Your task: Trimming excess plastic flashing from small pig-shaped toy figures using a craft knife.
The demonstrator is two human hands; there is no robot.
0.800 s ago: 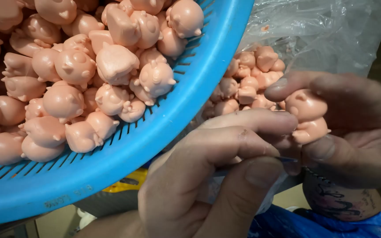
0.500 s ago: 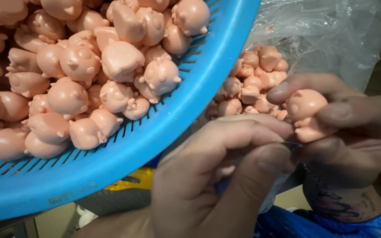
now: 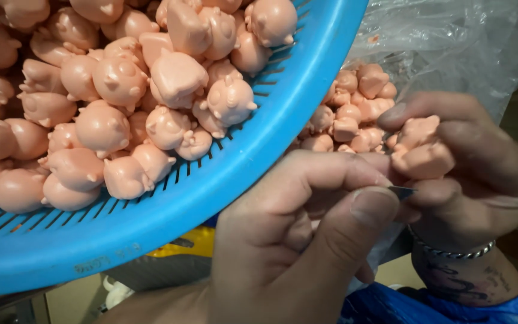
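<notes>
My right hand [image 3: 481, 174] is closed around two small pink pig-shaped figures [image 3: 422, 151], held side by side against the palm. My left hand [image 3: 295, 240] pinches a small metal blade [image 3: 401, 192] between thumb and forefinger, its tip touching the underside of the lower figure. A blue slotted plastic basket [image 3: 271, 156] fills the upper left, heaped with several identical pink pig figures [image 3: 175, 78]. Its rim sits just above my left hand.
A clear plastic bag [image 3: 451, 42] at the upper right holds several more pink figures [image 3: 355, 114] behind my hands. Blue fabric [image 3: 439, 306] lies below my right wrist, which wears a metal bracelet [image 3: 451, 251]. Something yellow [image 3: 187, 243] shows under the basket.
My right hand has closed tighter on the figures and turned them slightly. My left hand has brought the blade up against the lower figure. The basket has stayed put.
</notes>
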